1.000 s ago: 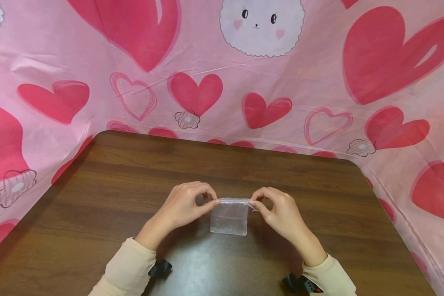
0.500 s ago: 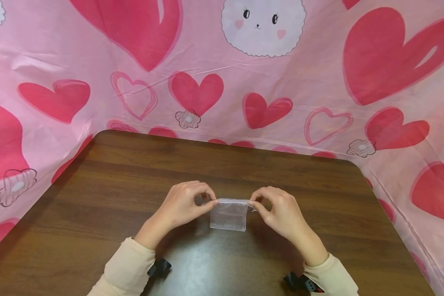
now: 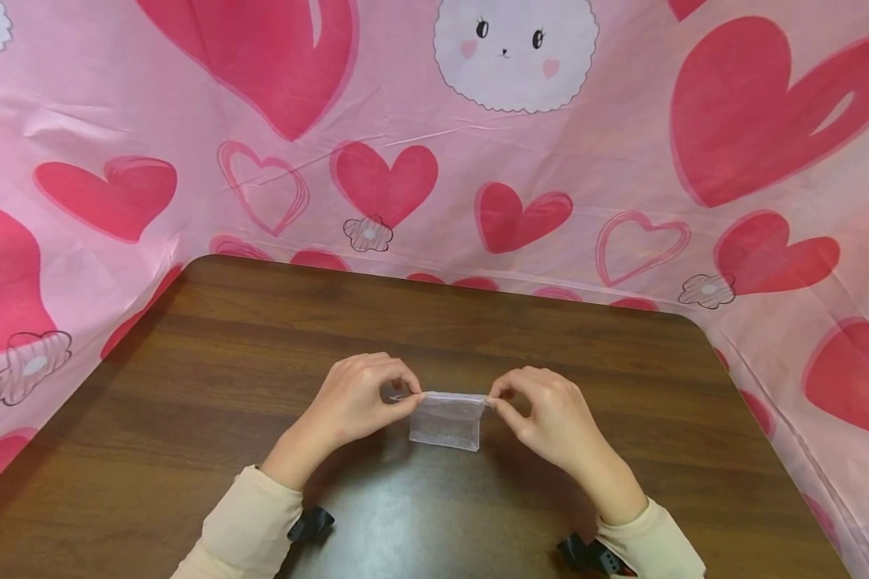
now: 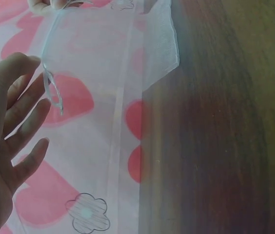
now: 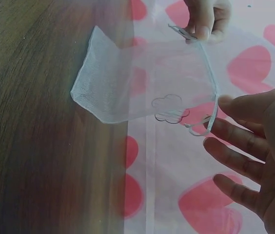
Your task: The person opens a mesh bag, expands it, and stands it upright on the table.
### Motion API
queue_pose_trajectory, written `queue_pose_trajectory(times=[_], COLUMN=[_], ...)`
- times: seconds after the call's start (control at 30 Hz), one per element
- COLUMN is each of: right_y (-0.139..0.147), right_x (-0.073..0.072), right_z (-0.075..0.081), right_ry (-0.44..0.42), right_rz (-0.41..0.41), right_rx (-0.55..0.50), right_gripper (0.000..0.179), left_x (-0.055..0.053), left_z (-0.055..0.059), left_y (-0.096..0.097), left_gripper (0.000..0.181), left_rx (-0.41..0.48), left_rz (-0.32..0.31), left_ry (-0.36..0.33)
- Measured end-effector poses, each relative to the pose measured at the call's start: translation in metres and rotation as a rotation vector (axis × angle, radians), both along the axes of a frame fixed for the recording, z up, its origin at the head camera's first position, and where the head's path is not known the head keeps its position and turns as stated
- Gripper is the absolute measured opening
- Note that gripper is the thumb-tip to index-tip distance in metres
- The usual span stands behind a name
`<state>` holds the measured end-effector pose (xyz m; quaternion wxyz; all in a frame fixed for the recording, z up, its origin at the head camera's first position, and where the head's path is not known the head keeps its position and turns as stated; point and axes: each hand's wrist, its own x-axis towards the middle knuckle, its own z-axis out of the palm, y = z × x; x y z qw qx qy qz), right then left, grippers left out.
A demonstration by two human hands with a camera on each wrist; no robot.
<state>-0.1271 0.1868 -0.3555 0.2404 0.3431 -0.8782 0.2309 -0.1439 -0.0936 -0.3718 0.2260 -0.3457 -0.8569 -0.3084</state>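
Observation:
Between the two hands hangs a small sheer white drawstring pouch [image 3: 445,423], its gathered top edge stretched level above the table. My left hand [image 3: 365,398] pinches the pouch's left top corner between thumb and forefinger. On the other side, my right hand [image 3: 546,412] pinches the right top corner the same way. A loop of white drawstring [image 4: 54,92] dangles by the left fingertips in the left wrist view. Another drawstring loop [image 5: 202,127] hangs by the right fingers in the right wrist view. The pouch's fabric is see-through, and no contents show in it.
Underneath lies a dark brown wooden table [image 3: 261,338] with rounded far corners. A pink curtain [image 3: 405,96] printed with red hearts stands along its back and sides. Black wrist devices show at the left sleeve [image 3: 242,523] and the right sleeve [image 3: 652,539].
The hands stay nearly in place, still pinching the pouch's top corners. The pouch's lower edge has swung up slightly in the head view, so its face looks shorter.

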Motion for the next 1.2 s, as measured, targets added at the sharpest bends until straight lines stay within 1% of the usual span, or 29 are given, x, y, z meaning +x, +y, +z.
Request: queue_pose_trajectory(times=[0.23, 0.4, 0.53, 0.67, 0.9, 1.1, 1.2], right_y=[0.0009, 0.0021, 0.0029, 0.0029, 0.0017, 0.0007, 0.0002], right_x=[-0.0002, -0.0006, -0.0004, -0.0001, -0.0004, 0.0008, 0.0015], right_z=[-0.0005, -0.0008, -0.0009, -0.001, -0.0024, -0.002, -0.0027], right_ry=[0.018, 0.032, 0.026, 0.018, 0.045, 0.066, 0.064], right_rz=[0.011, 0.026, 0.027, 0.024, 0.018, 0.029, 0.031], right_rx=[0.017, 0.024, 0.044, 0.059, 0.069, 0.073, 0.069], right_gripper=[0.016, 0.01, 0.004, 0.007, 0.017, 0.017, 0.016], left_x=[0.0007, 0.0013, 0.0015, 0.0013, -0.0005, -0.0017, -0.0013], left_z=[0.0003, 0.0002, 0.0005, 0.0004, -0.0014, -0.0032, -0.0037], left_y=[0.0009, 0.0016, 0.0021, 0.0023, 0.0018, 0.0015, 0.0012], left_gripper=[0.013, 0.014, 0.014, 0.013, 0.012, 0.011, 0.012], left_rx=[-0.033, -0.052, -0.069, -0.074, -0.078, -0.075, -0.079], left_rz=[0.023, 0.044, 0.052, 0.052, 0.046, 0.015, 0.016], left_ry=[0.021, 0.042, 0.061, 0.08, 0.122, 0.192, 0.202])
